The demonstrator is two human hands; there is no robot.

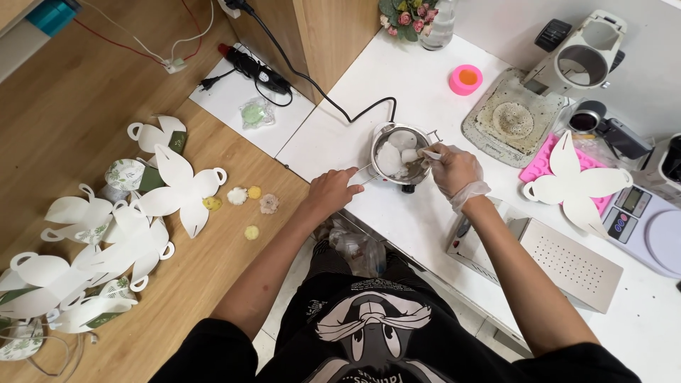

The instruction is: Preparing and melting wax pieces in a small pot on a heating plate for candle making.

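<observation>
A small metal pot (399, 152) with white chunks inside stands on the white counter (355, 106), on a small burner with a black cord. My left hand (332, 191), bare, grips the pot's thin handle at its near left side. My right hand (454, 169), in a thin clear glove, holds a white spoon-like tool (415, 154) whose end dips into the white material in the pot.
Right of the pot lie a dirty square tray (512, 117), a pink mould (550, 167) under a white flower-shaped card (578, 188), a scale (649, 223) and a perforated white box (567, 262). A pink cup (465, 79) stands behind. Flat white cut-out boxes (106, 234) cover the wooden bench at left.
</observation>
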